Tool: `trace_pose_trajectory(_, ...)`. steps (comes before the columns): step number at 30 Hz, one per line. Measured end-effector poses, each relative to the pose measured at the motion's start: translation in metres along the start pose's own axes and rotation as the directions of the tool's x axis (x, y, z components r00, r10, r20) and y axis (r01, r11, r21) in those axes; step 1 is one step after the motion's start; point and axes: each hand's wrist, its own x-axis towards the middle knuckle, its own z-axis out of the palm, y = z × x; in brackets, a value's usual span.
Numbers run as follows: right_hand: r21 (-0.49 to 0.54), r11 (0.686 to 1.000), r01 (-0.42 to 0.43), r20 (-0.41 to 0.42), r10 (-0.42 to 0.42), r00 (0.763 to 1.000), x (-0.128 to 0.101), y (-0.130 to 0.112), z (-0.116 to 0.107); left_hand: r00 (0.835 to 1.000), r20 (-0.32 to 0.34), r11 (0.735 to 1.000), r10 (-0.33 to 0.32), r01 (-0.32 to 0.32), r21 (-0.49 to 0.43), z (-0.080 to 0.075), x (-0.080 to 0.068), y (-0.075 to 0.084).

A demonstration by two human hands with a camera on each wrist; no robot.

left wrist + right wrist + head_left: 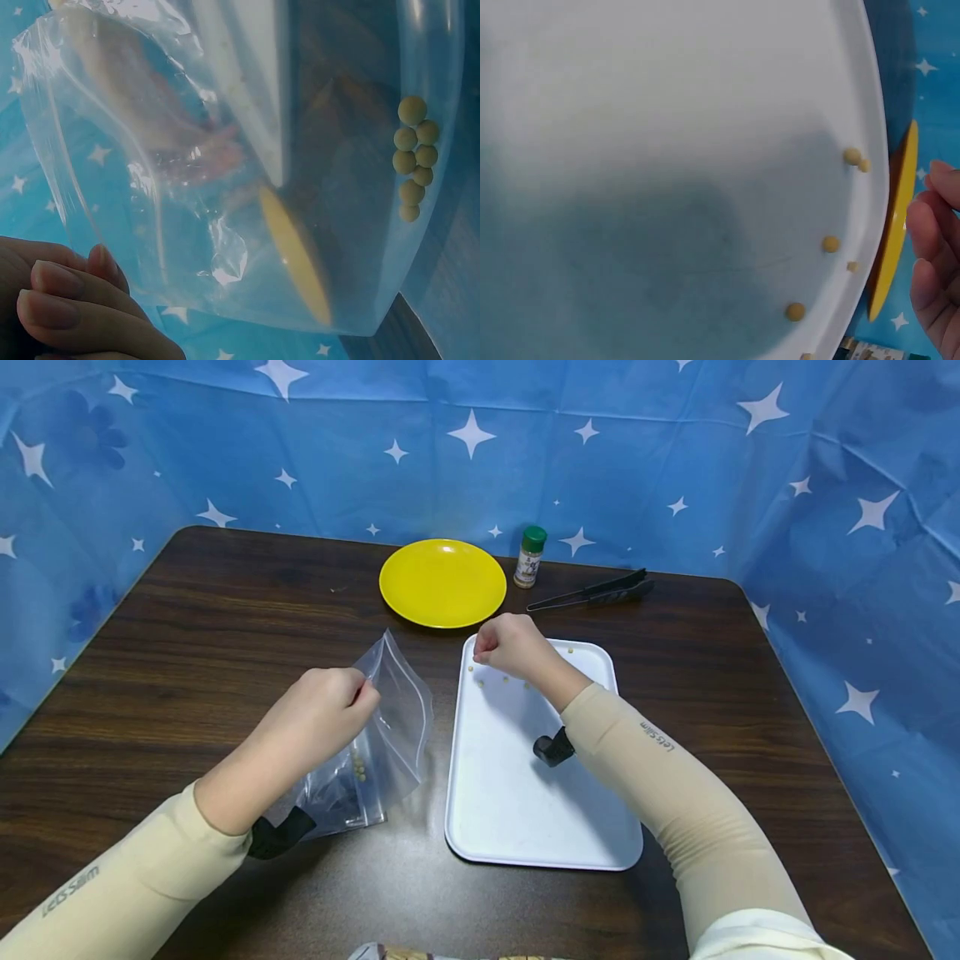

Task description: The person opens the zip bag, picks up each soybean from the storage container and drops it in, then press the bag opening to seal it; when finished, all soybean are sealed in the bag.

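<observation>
Sleeves of pale beige cover both forearms, each with a black wrist strap, reaching over a dark wooden table [187, 610]. On the left, the left hand [318, 714] pinches the top edge of a clear zip bag [390, 727] between curled fingers [67, 307] and thumb, holding it upright with its mouth open; the bag's bottom rests on the table just left of the tray. Inside it a small cluster of yellowish beans [415, 156] sits low against one side. The right hand [513, 647] hovers over the far left corner of a white tray [525, 810], fingers bunched together and curled downward; whether they pinch a bean cannot be told. A few loose beans [829, 244] lie scattered on the tray near that far edge, just under and beside the hand, with one more [570, 650] close to the far rim. Beyond the tray lies a yellow plate [442, 582], near it but apart. Right of the plate stands a small green-capped jar [530, 557], and further right black tongs [592, 591] lie on the table. Blue star-printed cloth [675, 443] forms the backdrop on all sides
</observation>
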Motion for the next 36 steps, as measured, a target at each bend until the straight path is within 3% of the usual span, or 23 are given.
trace_pose_trajectory(24,-0.126,0.988,0.092,0.039,-0.088,0.995,-0.001,0.010,0.025,1.000,-0.008,1.000,0.005,-0.005,-0.001,0.002,0.001,-0.002)
trace_pose_trajectory(36,-0.147,0.987,0.068,0.062,-0.060,0.996,0.001,0.009,0.028,1.000,-0.010,1.000,0.005,-0.005,0.001,0.002,0.000,-0.004)
